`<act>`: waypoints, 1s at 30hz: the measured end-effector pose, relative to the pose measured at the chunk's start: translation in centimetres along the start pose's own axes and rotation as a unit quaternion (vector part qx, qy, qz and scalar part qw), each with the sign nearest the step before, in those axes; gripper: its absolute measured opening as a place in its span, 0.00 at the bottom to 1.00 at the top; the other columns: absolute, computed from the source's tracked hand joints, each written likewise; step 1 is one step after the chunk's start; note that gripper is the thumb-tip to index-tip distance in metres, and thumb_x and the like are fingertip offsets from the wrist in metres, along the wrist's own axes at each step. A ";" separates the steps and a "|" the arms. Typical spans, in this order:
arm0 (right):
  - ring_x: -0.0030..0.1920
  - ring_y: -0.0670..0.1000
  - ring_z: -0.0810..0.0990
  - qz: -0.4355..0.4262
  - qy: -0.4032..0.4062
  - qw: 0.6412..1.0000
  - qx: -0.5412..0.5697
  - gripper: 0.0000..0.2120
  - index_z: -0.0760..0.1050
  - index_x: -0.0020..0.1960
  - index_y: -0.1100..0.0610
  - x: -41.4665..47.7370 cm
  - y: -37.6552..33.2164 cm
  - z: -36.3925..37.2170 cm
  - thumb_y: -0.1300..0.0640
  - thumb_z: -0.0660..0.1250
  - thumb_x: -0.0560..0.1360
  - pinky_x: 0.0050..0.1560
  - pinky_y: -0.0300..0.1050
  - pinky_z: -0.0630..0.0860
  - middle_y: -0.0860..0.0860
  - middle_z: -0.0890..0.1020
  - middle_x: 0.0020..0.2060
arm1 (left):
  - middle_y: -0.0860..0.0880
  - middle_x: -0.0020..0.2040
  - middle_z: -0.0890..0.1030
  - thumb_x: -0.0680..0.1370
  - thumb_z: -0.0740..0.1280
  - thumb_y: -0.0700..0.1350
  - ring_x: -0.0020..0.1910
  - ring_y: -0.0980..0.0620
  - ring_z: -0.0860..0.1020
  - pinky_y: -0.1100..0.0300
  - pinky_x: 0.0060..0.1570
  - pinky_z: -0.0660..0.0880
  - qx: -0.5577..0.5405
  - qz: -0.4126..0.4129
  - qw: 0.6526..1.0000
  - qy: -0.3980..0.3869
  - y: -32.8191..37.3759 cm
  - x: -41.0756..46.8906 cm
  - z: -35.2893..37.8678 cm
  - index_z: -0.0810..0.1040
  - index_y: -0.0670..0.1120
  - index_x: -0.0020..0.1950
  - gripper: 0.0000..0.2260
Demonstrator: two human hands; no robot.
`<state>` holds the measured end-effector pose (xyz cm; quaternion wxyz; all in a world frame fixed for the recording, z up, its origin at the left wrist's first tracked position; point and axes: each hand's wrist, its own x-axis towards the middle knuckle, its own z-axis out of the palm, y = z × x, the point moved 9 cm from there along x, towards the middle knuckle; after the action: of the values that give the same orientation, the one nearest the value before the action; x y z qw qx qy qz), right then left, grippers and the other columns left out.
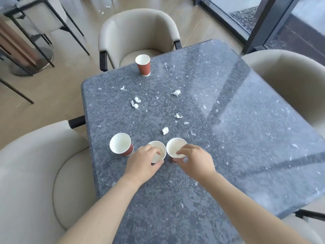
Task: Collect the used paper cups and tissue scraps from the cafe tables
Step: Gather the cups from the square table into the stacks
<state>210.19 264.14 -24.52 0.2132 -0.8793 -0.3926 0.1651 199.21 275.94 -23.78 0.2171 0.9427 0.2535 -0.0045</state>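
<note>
Head view: the left hand (pixel 142 162) pinches the middle cup (pixel 158 146) at its rim, fingers curled inside, thumb outside; the right hand (pixel 195 161) pinches the right cup (pixel 174 146) likewise; a third cup (pixel 120 145) stands just left (a far cup (pixel 143 65) stands well apart); tissue scraps (pixel 176 92) dot the grey table (pixel 237 147) between.

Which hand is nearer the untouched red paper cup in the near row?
Left. The left hand grips the middle cup beside the untouched cup; the right hand grips the end cup, farther right.
</note>
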 end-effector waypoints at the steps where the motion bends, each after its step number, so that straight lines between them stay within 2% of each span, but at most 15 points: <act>1: 0.51 0.49 0.78 -0.003 0.008 1.000 0.004 0.09 0.80 0.49 0.46 0.4 -0.1 -0.5 0.45 0.68 0.70 0.40 0.42 0.72 0.42 0.80 0.51 | 0.58 0.50 0.77 0.73 0.66 0.54 0.51 0.53 0.74 0.60 0.43 0.70 -0.002 0.003 1.000 0.007 0.3 0.4 -0.4 0.76 0.56 0.49 0.06; 4: 0.48 0.50 0.79 -0.016 0.035 0.999 0.016 0.08 0.80 0.48 0.46 1.6 -0.2 -2.0 0.46 0.68 0.71 0.38 0.41 0.70 0.43 0.81 0.49 | 0.57 0.49 0.77 0.74 0.65 0.52 0.50 0.54 0.75 0.61 0.41 0.66 -0.019 0.009 0.999 0.024 0.8 1.9 -1.4 0.76 0.56 0.48 0.04; 10: 0.45 0.51 0.79 -0.008 0.040 0.999 0.030 0.07 0.80 0.49 0.49 5.7 0.4 -2.3 0.49 0.66 0.73 0.37 0.41 0.71 0.46 0.80 0.46 | 0.57 0.47 0.78 0.75 0.65 0.51 0.48 0.54 0.75 0.62 0.41 0.67 -0.046 0.003 0.998 0.037 0.4 6.1 -2.4 0.77 0.54 0.48 0.04; 13: 0.47 0.52 0.79 -0.008 0.025 0.999 0.032 0.08 0.79 0.52 0.50 8.1 1.1 -1.8 0.52 0.66 0.73 0.39 0.45 0.74 0.47 0.80 0.48 | 0.58 0.44 0.76 0.74 0.65 0.49 0.45 0.53 0.75 0.55 0.43 0.74 -0.069 -0.022 0.997 -0.002 -0.7 8.5 -1.3 0.76 0.55 0.47 0.03; 19: 0.57 0.54 0.74 -0.012 -0.027 0.999 0.034 0.11 0.77 0.55 0.53 13.6 2.7 0.4 0.56 0.66 0.73 0.51 0.49 0.75 0.50 0.78 0.55 | 0.57 0.44 0.74 0.73 0.67 0.49 0.46 0.52 0.76 0.57 0.45 0.74 -0.052 -0.048 0.995 -0.072 -2.6 13.5 1.6 0.77 0.55 0.48 0.05; 24: 0.59 0.55 0.71 -0.018 -0.062 0.998 0.019 0.13 0.75 0.58 0.54 17.4 3.5 2.7 0.59 0.65 0.73 0.55 0.49 0.73 0.50 0.75 0.59 | 0.51 0.54 0.74 0.70 0.71 0.54 0.54 0.50 0.75 0.56 0.49 0.73 -0.018 -0.019 0.985 -0.170 -2.5 16.5 5.5 0.73 0.54 0.57 0.18; 26: 0.60 0.55 0.71 -0.014 -0.070 0.997 0.017 0.14 0.75 0.58 0.54 18.4 3.9 3.6 0.61 0.64 0.73 0.54 0.50 0.73 0.50 0.74 0.59 | 0.50 0.55 0.73 0.69 0.72 0.52 0.55 0.49 0.73 0.53 0.51 0.72 0.009 0.009 0.977 -0.212 -2.3 17.1 7.0 0.72 0.53 0.58 0.20; 30: 0.52 0.56 0.75 -0.008 -0.064 0.997 0.040 0.12 0.78 0.52 0.56 20.2 4.7 4.5 0.65 0.62 0.72 0.45 0.44 0.72 0.52 0.78 0.50 | 0.49 0.53 0.73 0.72 0.69 0.43 0.55 0.48 0.74 0.54 0.54 0.71 -0.039 0.027 0.974 -0.220 -2.7 18.4 8.1 0.75 0.52 0.56 0.13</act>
<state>223.95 277.75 -33.22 0.2242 -0.8545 -0.4054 0.2349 214.78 283.49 -34.39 0.3040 0.9160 0.1738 -0.1958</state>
